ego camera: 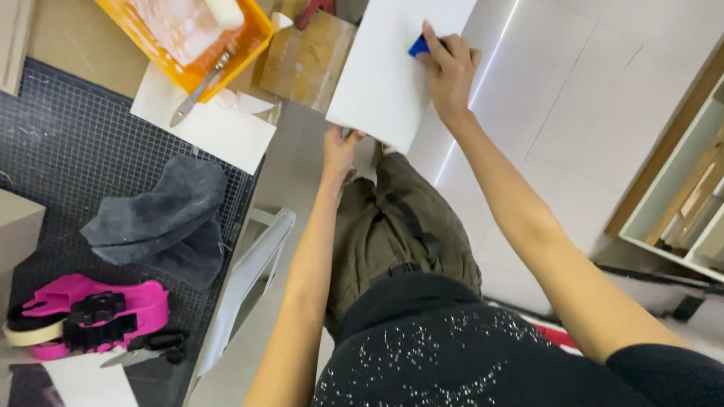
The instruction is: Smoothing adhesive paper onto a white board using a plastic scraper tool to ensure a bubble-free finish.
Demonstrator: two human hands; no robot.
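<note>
My right hand (450,69) presses a small blue block (418,47) flat against the upper edge of a white tile (385,75); my left hand (339,148) pinches the tile's lower corner. The tile's long axis runs away from me, between both hands, above my knees. Left of it: orange tray (260,38), trowel (197,90), grey cloth (162,218) on the tabletop (60,143).

Your left hand (339,151) grips the lower corner of a white tile (388,71), while your right hand (450,69) presses a small blue tool (418,47) against its upper face. To the left, an orange tray (253,41), a grey cloth (162,218) and a pink tool (90,313) sit on the mesh-covered worktop (53,136).
</note>
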